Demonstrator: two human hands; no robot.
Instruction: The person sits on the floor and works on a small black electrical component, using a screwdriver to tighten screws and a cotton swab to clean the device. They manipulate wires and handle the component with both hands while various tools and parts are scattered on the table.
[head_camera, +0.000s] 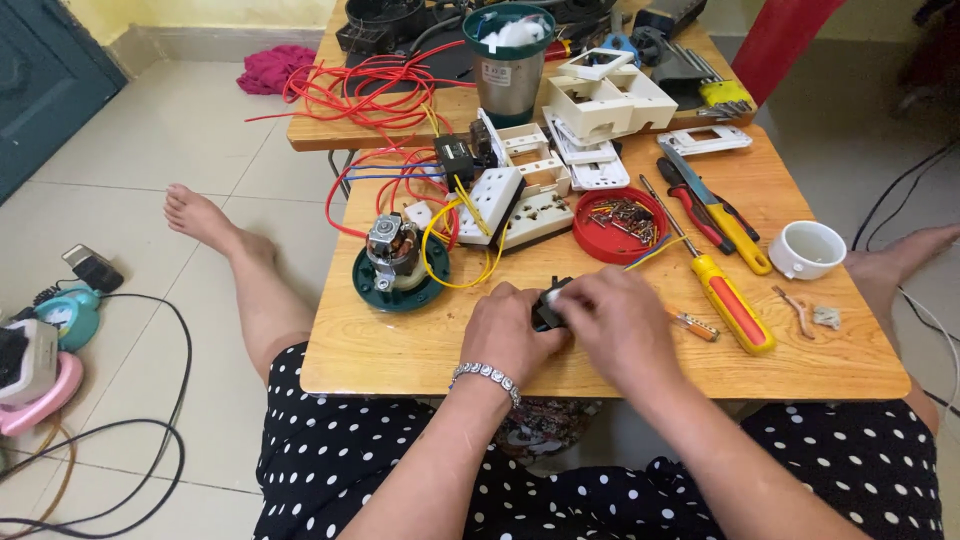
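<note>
My left hand and my right hand meet near the front edge of a low wooden table. Both close on a small black electrical part held between them; most of it is hidden by my fingers. A beaded bracelet sits on my left wrist. Just right of my right hand lie a small orange-handled tester screwdriver and a large yellow-and-red screwdriver.
On the table stand a small motor on a green base, white socket plates with yellow and red wires, a red lid of screws, pliers, a white cup. A second table behind holds a steel tumbler.
</note>
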